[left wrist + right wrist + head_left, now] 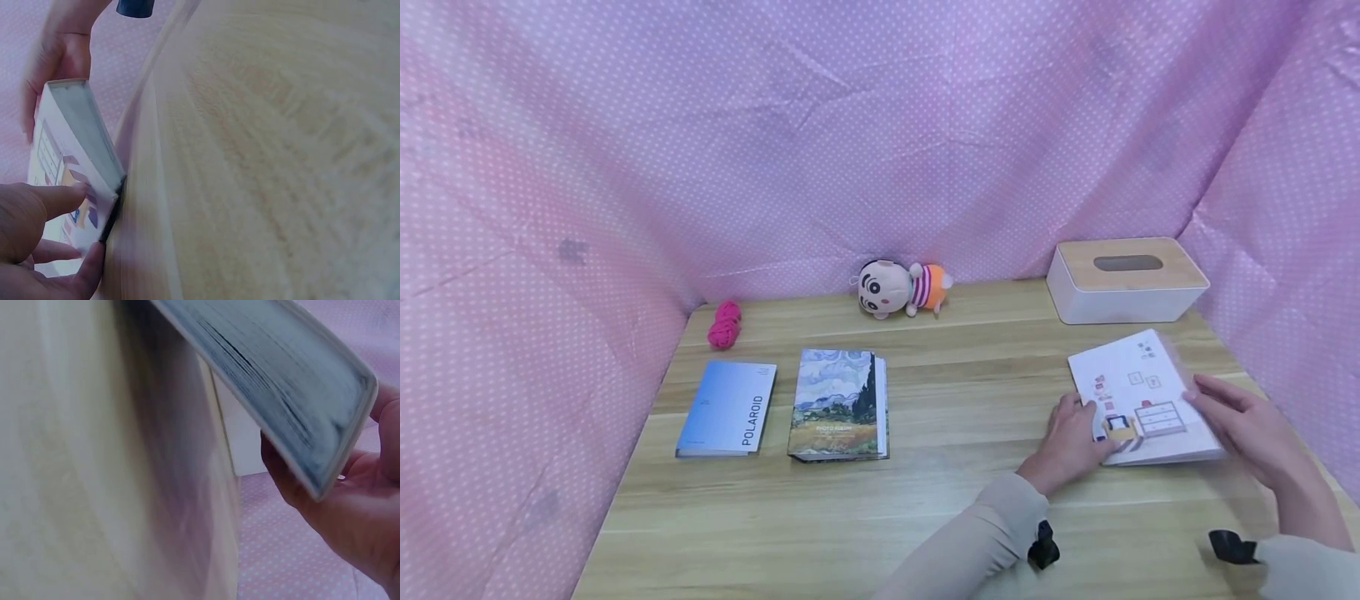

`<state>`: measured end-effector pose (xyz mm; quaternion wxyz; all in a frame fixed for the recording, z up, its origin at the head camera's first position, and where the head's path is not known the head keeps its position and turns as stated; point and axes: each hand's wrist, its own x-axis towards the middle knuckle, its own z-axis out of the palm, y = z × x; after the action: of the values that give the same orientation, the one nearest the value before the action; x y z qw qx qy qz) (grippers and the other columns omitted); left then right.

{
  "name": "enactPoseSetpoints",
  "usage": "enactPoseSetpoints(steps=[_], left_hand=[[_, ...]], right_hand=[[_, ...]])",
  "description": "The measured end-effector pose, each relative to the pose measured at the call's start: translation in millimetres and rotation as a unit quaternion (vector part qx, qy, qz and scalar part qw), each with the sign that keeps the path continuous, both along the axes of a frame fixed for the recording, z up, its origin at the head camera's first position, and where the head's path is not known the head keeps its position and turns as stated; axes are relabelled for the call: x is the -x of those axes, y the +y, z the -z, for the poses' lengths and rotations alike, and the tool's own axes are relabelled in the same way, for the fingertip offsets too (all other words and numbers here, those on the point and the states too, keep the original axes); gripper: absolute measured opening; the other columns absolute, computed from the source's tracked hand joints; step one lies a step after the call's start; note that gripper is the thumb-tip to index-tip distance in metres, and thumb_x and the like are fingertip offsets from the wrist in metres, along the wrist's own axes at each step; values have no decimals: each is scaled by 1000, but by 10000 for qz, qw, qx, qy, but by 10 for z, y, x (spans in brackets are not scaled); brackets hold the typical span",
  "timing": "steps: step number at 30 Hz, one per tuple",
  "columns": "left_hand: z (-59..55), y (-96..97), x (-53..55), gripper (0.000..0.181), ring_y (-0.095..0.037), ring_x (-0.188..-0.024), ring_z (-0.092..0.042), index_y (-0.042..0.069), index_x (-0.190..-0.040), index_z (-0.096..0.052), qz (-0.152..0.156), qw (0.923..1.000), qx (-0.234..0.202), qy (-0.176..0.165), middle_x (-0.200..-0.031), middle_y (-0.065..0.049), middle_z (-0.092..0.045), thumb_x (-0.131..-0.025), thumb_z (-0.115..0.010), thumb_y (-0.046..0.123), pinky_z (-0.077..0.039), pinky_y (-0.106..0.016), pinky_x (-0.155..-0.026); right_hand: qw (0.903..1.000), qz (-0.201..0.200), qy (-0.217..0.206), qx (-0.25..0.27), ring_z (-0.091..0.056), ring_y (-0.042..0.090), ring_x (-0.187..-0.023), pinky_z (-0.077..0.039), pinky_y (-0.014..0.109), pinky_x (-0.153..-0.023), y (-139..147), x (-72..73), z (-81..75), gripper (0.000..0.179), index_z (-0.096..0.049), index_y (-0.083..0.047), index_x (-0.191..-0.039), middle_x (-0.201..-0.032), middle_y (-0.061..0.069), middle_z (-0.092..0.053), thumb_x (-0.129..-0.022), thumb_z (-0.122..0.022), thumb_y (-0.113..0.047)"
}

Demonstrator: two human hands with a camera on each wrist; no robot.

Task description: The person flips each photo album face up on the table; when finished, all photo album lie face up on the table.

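Note:
A white photo album (1150, 392) with drawings of a bed and a dresser on its cover is at the right of the table in the head view. It is tilted, its right side raised off the tabletop. My left hand (1067, 442) holds its lower left edge, thumb over the cover. At the raised right edge, my right hand (1255, 425) grips it; the right wrist view shows the hand (356, 481) around the corner, fingers partly hidden underneath. The page edges (275, 375) face that camera.
Behind the album stands a white tissue box (1127, 304) with a wooden lid. To the left lie a landscape-covered photo album (835, 404), a blue Polaroid album (726, 408) and pink yarn (725, 325). A plush doll (898, 287) lies near the pink dotted curtain (880, 150).

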<state>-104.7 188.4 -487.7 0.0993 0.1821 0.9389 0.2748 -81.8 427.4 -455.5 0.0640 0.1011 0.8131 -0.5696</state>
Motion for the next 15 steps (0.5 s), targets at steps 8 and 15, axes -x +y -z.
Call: enactPoseSetpoints(steps=[8, 15], left_hand=[[-28, -30, 58, 56, -5, -126, -42, 24, -132, -54, 274, 9996, -34, -41, -141, 8, -42, -84, -68, 48, -38, -18, -103], [-19, -111, 130, 61, -6, -127, -43, 22, -138, -49, 507, 9975, -457, -207, -143, 4, -43, -86, -67, 47, -39, -18, -103]], right_hand=[[9830, -147, 652, 1712, -54, -16, -94, -44, 2, -77, -35, 25, -84, 41, -58, -30, -128, -106, -31, -60, -95, -55, -4], [9579, -549, 854, 2686, -59, -7, -102, -51, 12, -79, -160, 20, -177, 45, -58, -20, -132, -116, -20, -64, -96, -47, 5]])
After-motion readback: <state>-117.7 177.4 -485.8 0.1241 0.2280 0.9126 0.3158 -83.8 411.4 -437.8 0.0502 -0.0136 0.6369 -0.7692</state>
